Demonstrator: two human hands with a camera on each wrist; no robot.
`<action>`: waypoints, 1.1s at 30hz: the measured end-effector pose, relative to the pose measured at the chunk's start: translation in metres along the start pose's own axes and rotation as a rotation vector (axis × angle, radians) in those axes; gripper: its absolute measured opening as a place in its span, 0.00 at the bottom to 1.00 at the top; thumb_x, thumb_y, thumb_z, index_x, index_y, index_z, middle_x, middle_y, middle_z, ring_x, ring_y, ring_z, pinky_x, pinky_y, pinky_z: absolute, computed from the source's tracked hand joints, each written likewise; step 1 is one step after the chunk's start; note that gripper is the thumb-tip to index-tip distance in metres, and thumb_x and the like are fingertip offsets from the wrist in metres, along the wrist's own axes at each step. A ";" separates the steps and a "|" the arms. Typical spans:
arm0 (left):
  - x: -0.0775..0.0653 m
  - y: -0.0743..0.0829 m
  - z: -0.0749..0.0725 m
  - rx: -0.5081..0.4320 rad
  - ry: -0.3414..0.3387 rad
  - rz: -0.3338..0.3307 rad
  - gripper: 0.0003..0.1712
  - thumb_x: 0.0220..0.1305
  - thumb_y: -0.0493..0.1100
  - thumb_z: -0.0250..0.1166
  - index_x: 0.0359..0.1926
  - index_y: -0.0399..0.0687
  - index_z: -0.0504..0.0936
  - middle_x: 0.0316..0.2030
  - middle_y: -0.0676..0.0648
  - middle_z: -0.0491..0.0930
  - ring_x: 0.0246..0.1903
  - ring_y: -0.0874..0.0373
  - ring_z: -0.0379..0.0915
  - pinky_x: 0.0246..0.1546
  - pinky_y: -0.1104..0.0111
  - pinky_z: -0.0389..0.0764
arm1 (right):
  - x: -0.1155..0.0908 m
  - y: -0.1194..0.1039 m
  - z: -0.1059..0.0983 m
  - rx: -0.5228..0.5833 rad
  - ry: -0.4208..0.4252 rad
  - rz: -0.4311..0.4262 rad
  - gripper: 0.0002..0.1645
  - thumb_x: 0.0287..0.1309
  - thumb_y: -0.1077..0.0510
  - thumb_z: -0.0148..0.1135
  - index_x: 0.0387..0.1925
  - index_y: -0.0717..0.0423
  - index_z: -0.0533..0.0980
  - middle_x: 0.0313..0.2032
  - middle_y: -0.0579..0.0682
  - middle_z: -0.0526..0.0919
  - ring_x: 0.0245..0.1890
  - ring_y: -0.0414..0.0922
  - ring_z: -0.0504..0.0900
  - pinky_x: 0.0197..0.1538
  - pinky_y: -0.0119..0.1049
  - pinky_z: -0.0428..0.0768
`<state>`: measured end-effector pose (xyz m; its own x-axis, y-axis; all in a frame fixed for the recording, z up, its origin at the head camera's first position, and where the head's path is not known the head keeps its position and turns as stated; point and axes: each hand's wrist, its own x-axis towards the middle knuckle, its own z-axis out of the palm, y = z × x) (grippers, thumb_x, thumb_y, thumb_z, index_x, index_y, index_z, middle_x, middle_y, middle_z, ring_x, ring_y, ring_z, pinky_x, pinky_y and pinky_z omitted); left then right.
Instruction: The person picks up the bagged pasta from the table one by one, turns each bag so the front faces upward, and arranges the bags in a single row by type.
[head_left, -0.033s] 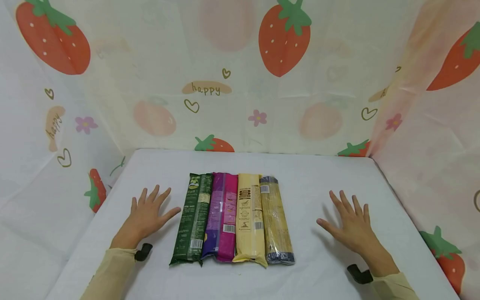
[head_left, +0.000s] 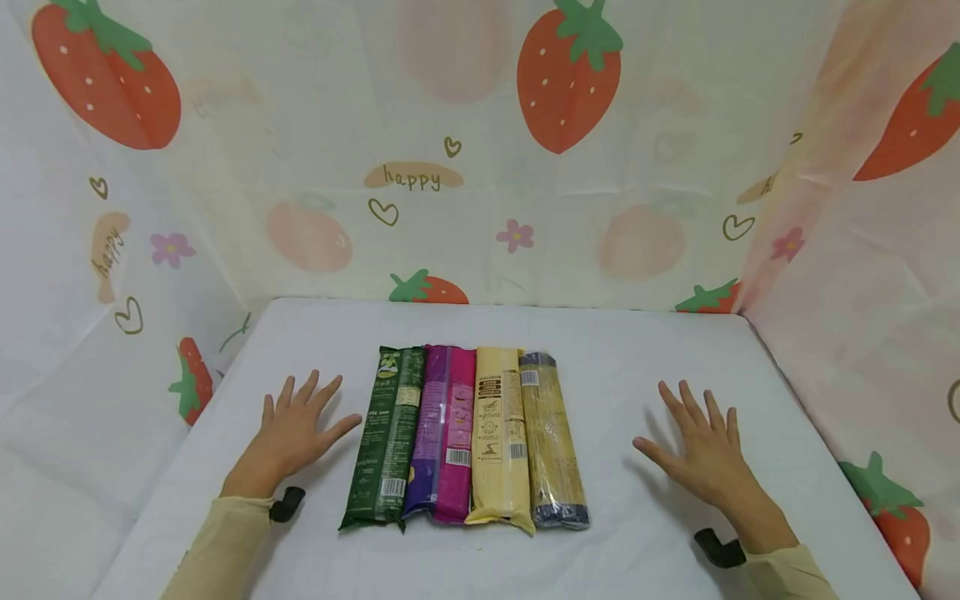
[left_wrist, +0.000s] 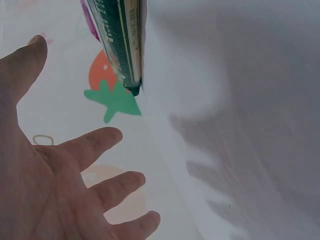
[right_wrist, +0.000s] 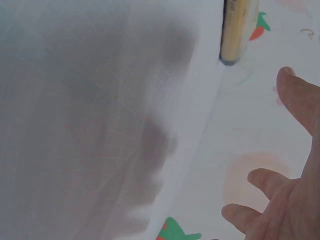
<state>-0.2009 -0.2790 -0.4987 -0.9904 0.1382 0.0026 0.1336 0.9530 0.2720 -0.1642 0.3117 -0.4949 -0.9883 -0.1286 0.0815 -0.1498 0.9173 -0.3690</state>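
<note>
Four long packets lie side by side on the white table in the head view. From left to right they are a dark green packet (head_left: 385,437), a purple and magenta packet (head_left: 442,433), a pale yellow packet (head_left: 500,437) and a see-through packet of dried noodles (head_left: 553,437). My left hand (head_left: 288,433) is spread just left of the green packet, its thumb pointing at that packet's edge. Farther off, to the right of the noodles, my right hand (head_left: 705,458) has its fingers spread. Both palms face down and hold nothing.
A white cloth (head_left: 615,567) covers the table. Behind and on both sides stand fabric walls (head_left: 337,100) printed with strawberries, hearts and flowers. Each wrist carries a small black piece (head_left: 287,504) by the cuff. Shadows of the hands fall on the cloth.
</note>
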 end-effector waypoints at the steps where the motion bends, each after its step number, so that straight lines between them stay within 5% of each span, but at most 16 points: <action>1: 0.000 0.000 0.000 -0.002 0.000 0.001 0.53 0.73 0.75 0.58 0.83 0.45 0.63 0.81 0.26 0.52 0.79 0.18 0.39 0.71 0.20 0.41 | 0.000 0.001 0.001 -0.001 0.004 -0.004 0.62 0.68 0.27 0.65 0.88 0.45 0.47 0.83 0.69 0.48 0.80 0.78 0.42 0.76 0.77 0.29; 11: 0.003 0.014 0.003 -0.024 -0.034 0.017 0.54 0.74 0.75 0.58 0.85 0.45 0.60 0.82 0.26 0.50 0.79 0.19 0.38 0.74 0.23 0.39 | -0.002 -0.006 0.000 0.003 -0.016 -0.006 0.63 0.66 0.26 0.66 0.88 0.45 0.48 0.84 0.68 0.47 0.81 0.77 0.41 0.77 0.76 0.28; 33: 0.034 0.069 0.008 0.008 -0.050 0.199 0.54 0.74 0.75 0.59 0.86 0.50 0.57 0.85 0.33 0.46 0.83 0.29 0.37 0.78 0.30 0.40 | -0.003 -0.034 0.022 0.028 -0.014 -0.085 0.61 0.64 0.26 0.68 0.87 0.42 0.52 0.85 0.64 0.50 0.83 0.72 0.43 0.78 0.75 0.34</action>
<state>-0.2251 -0.2065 -0.4874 -0.9415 0.3369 0.0073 0.3268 0.9078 0.2629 -0.1572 0.2724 -0.5027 -0.9722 -0.2115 0.1006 -0.2340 0.8919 -0.3869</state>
